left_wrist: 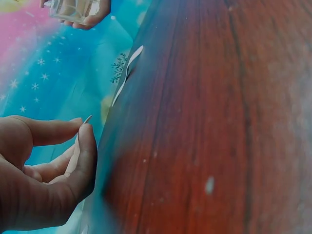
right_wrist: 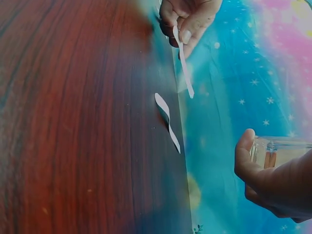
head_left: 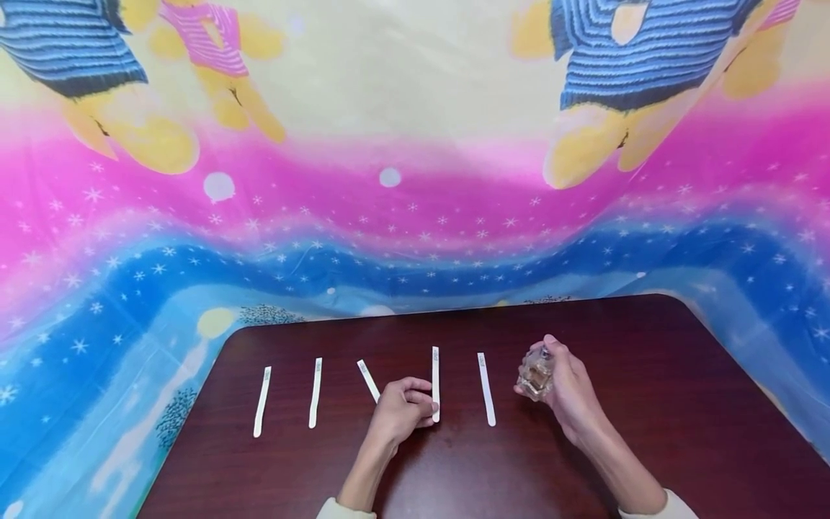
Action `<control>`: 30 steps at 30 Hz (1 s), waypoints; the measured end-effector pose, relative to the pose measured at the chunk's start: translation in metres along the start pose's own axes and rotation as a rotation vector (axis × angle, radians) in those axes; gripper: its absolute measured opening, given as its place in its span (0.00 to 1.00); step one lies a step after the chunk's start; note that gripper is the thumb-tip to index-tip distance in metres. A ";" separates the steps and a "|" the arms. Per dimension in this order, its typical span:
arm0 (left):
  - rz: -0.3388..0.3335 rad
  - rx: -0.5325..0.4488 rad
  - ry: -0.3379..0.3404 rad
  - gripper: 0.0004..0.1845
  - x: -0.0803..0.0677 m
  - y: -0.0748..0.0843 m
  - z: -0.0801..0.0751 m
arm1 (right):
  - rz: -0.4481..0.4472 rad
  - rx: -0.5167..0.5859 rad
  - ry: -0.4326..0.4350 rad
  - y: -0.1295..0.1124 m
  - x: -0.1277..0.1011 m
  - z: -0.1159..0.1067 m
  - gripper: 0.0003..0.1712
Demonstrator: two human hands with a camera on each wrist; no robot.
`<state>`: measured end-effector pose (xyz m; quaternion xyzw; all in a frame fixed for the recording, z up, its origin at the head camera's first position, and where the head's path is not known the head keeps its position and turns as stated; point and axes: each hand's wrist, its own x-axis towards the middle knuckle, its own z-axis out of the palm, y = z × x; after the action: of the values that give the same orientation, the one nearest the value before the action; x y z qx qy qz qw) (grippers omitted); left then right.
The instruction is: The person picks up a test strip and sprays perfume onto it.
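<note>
Head view: five white paper strips on the dark wooden table (head_left: 648, 432), laid roughly side by side; counted from your left, first strip (head_left: 262, 401), second strip (head_left: 315, 393), third strip (head_left: 368, 380), fourth strip (head_left: 436, 382), fifth strip (head_left: 486, 389). Your left hand (head_left: 402, 411) pinches the near end of the fourth strip, raising it off the table. Your right hand (head_left: 570, 393) is curled round one small glass bottle (head_left: 535, 375), held just right of the fifth strip, forefinger at its top. Step in hand, by my reading: a strip is lifted for scenting from the bottle. The next move calls for bringing the strip's free end and the bottle's nozzle together, nozzle facing the paper, before you press. Left wrist view: thumb and forefinger closed on the strip's edge (left_wrist: 87, 119); one further strip (left_wrist: 127, 73) lies beyond; the bottle (left_wrist: 73, 9) sits in the far hand at the top edge. Right wrist view: fingers wrapped round the bottle (right_wrist: 280, 151); the pinched strip (right_wrist: 184, 68) hangs from the far hand (right_wrist: 187, 19); one strip (right_wrist: 167, 122) lies curled on the table between. Patterned cloth (head_left: 415, 216) behind, one piece
</note>
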<state>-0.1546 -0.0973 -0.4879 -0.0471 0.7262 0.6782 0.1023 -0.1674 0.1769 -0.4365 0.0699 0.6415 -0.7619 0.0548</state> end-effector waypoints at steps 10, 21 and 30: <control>0.007 0.033 0.024 0.18 0.002 -0.004 0.004 | -0.013 -0.024 0.022 0.000 -0.004 -0.006 0.24; 0.015 0.141 0.071 0.18 0.002 -0.003 0.007 | -0.021 -0.028 -0.003 -0.001 -0.006 -0.007 0.25; 0.015 0.192 0.091 0.17 0.003 0.002 0.009 | -0.013 -0.015 -0.015 -0.003 -0.007 -0.008 0.25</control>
<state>-0.1573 -0.0875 -0.4873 -0.0626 0.7919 0.6036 0.0682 -0.1608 0.1850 -0.4337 0.0596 0.6474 -0.7578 0.0550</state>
